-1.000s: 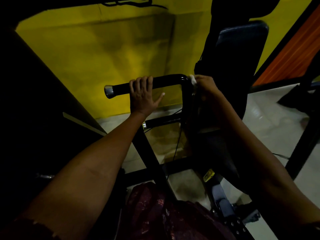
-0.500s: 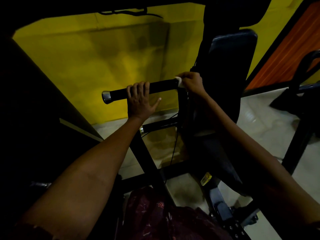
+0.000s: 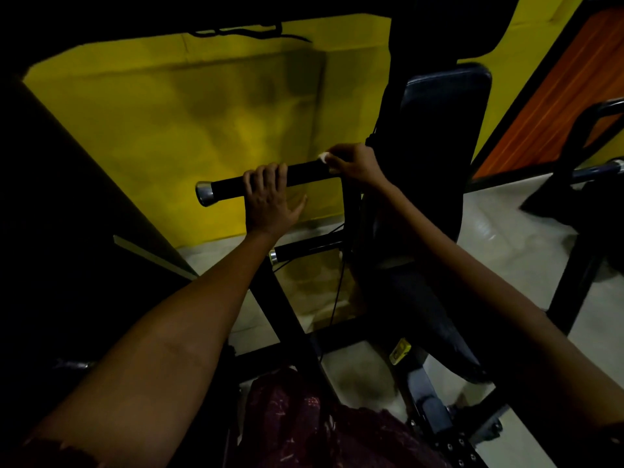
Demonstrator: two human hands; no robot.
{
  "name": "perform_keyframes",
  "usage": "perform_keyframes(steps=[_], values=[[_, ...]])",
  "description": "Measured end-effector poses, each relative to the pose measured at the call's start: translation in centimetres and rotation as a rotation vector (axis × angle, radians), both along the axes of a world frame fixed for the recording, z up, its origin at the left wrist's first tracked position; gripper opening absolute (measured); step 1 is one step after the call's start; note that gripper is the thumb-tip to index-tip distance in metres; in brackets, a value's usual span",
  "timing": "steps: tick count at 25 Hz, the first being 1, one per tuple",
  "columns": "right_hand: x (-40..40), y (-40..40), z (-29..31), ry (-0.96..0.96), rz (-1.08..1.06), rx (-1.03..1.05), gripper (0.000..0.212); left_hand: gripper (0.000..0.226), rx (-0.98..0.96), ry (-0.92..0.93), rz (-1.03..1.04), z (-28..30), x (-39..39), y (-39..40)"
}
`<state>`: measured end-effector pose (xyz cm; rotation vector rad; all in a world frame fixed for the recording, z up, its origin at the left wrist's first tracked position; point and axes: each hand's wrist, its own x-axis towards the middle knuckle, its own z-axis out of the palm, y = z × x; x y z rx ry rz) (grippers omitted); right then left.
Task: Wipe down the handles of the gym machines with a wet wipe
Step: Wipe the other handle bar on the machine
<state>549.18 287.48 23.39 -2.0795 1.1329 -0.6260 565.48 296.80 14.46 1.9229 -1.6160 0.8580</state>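
Note:
A black machine handle (image 3: 304,176) with a silver end cap on its left runs across the middle of the view. My left hand (image 3: 270,197) hooks its fingers over the bar near the middle, thumb spread out below. My right hand (image 3: 354,162) sits at the handle's right end, by the bend, and pinches a small white wet wipe (image 3: 325,157) against the bar. Most of the wipe is hidden under the fingers.
A second, shorter black handle (image 3: 304,248) with a silver cap sits lower down. The dark padded seat back (image 3: 445,136) stands to the right. A yellow wall (image 3: 185,123) is behind, with black frame bars (image 3: 290,319) and pale floor below. Another machine (image 3: 594,170) stands at far right.
My right hand with the wipe has slid from the bend of the bar onto the right end of the grip. My left hand keeps its hold.

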Motion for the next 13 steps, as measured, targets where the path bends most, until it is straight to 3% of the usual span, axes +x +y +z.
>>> perform_keyframes(steps=[4,9,13], values=[[-2.2,-0.3,-0.4,-0.09,-0.082,-0.022,0.027,0.062,0.006,0.003,0.004,0.0,-0.1,0.0],[-0.3,0.7,0.9,0.18,0.201,-0.212,0.028,0.063,0.01,-0.008,0.011,-0.1,-0.1,0.0],[-2.1,0.1,-1.1,-0.12,-0.056,-0.091,0.027,0.064,0.042,-0.002,0.01,0.1,0.0,0.2]])
